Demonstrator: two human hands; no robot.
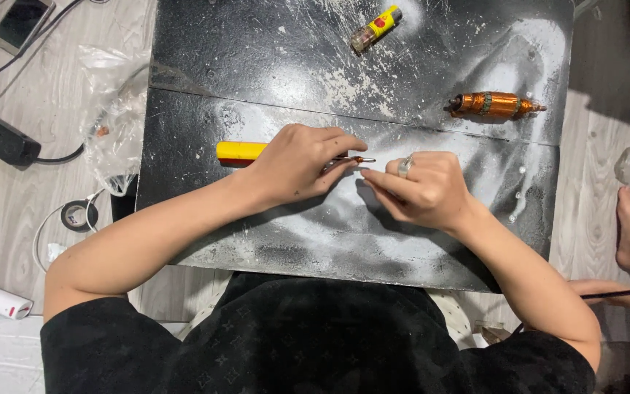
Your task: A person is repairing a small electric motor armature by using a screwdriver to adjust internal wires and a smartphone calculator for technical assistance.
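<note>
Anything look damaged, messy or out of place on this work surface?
The black board is heavily scuffed and smeared with whitish residue, thickest near the lighter. Nothing is spilled. The left hand holds a yellow-handled tool; its tip meets the right hand. A copper-wound armature lies apart.

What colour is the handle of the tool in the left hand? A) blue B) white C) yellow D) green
C: the left hand grips a tool with a yellow handle that sticks out past the wrist, its thin metal tip pointing toward the right hand.

Black short-sleeved patterned top, bare forearms, 1 silver ring (405, 166) on the right hand (421, 191).
</note>
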